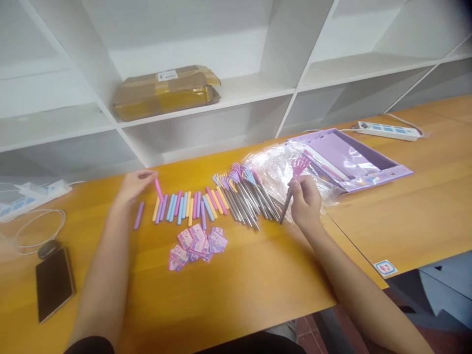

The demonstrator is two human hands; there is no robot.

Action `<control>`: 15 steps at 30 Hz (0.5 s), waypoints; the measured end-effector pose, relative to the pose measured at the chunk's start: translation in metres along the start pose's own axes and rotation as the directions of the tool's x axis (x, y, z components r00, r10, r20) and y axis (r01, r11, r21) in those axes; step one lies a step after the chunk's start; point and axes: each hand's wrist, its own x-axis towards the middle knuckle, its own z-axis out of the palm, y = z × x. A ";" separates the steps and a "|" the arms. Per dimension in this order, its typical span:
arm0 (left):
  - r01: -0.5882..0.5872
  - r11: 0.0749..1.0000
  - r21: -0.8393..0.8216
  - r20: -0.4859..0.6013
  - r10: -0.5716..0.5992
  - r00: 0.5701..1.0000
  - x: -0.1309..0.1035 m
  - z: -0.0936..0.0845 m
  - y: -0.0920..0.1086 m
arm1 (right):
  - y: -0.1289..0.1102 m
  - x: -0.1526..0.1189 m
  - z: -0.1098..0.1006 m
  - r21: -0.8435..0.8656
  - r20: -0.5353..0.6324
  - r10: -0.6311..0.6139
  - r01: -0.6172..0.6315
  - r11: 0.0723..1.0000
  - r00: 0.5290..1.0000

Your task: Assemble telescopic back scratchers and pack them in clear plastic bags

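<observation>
My left hand (137, 186) pinches the top of a pink handle sleeve (159, 191), tilted above the left end of a row of pastel handle sleeves (183, 206). One purple sleeve (138, 215) lies apart, nearer my left forearm. In my right hand (307, 199) is a back scratcher (286, 206) with a pink hand-shaped head, its metal rod slanting down to the left. A bunch of other back scratchers (250, 196), with metal rods and coloured heads, lies between my hands. Small pink and purple printed cards (197, 241) are piled in front of the sleeves.
Clear plastic bags (271, 160) lie crumpled beside an open purple box (376, 180). Power strips (391, 131) (35, 199) sit at both sides. A dark phone (55, 285) lies at left by a white cable. White shelving (206, 132) behind holds a taped brown parcel (165, 93).
</observation>
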 end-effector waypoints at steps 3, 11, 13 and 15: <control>-0.076 0.948 -0.310 -0.022 0.072 0.997 -0.019 -0.018 0.015 | -0.006 -0.002 0.000 0.068 -0.004 0.087 -0.087 0.994 0.996; 0.470 0.721 -0.509 0.653 -0.032 0.757 -0.178 0.063 0.031 | -0.071 -0.016 0.025 0.509 0.402 0.428 -0.586 0.631 0.810; 0.515 0.725 -0.456 0.730 -0.026 0.683 -0.216 0.083 0.027 | -0.086 -0.026 0.037 0.527 0.521 0.447 -0.686 0.502 0.727; 0.538 0.731 -0.419 0.766 -0.033 0.642 -0.238 0.092 0.023 | -0.094 -0.039 0.049 0.518 0.619 0.438 -0.758 0.397 0.652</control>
